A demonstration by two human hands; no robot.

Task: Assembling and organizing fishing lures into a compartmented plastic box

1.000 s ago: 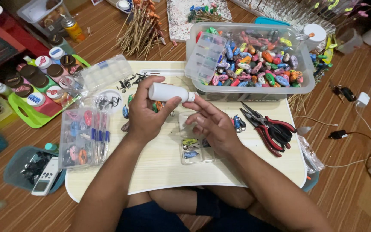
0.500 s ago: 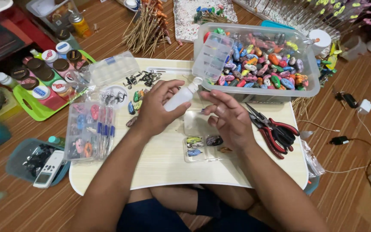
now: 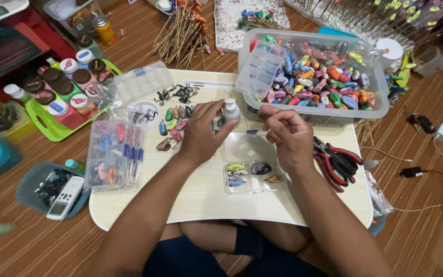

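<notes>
My left hand [image 3: 201, 134] is closed round a small white bottle [image 3: 231, 110], holding it upright over the pale lap table [image 3: 190, 197], just in front of the clear tub of painted lures [image 3: 329, 82]. My right hand [image 3: 287, 137] hovers just right of the bottle, fingers curled in narrow with nothing I can make out between them. A clear compartment box [image 3: 252, 173] with a few lures lies on the table below both hands, and red pliers [image 3: 337, 160] sit right of it.
</notes>
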